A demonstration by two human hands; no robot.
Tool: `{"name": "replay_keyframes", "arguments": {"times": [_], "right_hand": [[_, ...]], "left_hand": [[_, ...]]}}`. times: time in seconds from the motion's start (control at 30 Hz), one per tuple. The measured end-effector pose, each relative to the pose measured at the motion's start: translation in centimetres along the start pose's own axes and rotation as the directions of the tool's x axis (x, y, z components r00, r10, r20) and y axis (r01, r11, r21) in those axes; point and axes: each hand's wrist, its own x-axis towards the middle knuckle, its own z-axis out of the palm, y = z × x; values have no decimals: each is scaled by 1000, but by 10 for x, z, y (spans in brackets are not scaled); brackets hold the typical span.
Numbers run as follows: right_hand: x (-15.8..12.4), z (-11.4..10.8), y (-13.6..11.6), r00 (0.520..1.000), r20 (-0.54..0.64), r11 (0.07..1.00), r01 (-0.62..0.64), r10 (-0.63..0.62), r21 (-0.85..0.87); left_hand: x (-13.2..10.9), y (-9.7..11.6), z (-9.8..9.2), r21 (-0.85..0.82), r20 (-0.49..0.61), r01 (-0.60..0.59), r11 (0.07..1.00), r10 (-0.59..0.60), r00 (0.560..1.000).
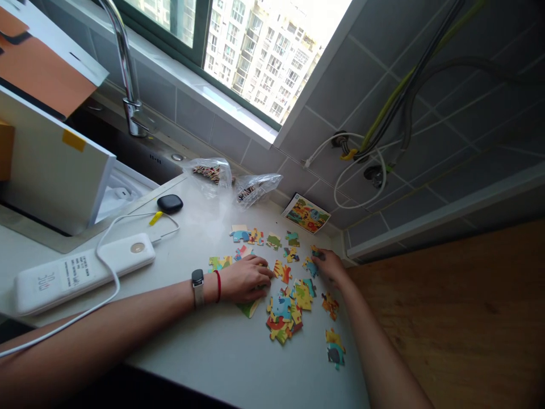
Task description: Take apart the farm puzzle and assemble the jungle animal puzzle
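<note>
Left hand [246,279] palm-down, fingers loosely curled, any hold hidden from view; right hand [328,267] with fingertips pinched on a small jigsaw piece [315,251], centre right of the frame; loose cardboard puzzle pieces [281,309] scattered over the white countertop [213,346], centre to lower right.

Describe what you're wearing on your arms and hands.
Neither the left hand nor the right hand wears a glove, and both forearms are bare of sleeves. The left wrist has a dark-faced watch on a grey band, beside a thin red cord.
</note>
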Motion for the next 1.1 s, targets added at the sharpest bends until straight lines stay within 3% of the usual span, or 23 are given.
{"name": "replay_keyframes", "arguments": {"times": [0.3, 0.57, 0.73, 0.9, 1.03, 1.1], "right_hand": [[-2, 4, 11, 999, 37, 999, -19, 18, 41], [-21, -26, 62, 979, 173, 993, -113, 106, 32], [-46, -20, 73, 955, 235, 984, -179, 179, -24], [-76, 4, 61, 976, 100, 981, -187, 192, -54], [-103, 21, 42, 976, -92, 979, -201, 198, -28], [-122, 27, 24, 962, -246, 992, -105, 118, 67]], "left_hand": [[1, -1, -1, 10, 17, 4, 1000, -4, 1000], [0, -1, -1, 9, -20, -11, 1000, 12, 1000], [0, -1, -2, 7, -28, -24, 1000, 24, 999], [0, 0, -4, 15, -23, -48, 999, 49, 999], [-1, -1, -4, 51, 20, -48, 998, 47, 999], [-2, 0, -5, 71, 32, -30, 997, 28, 999]]}}
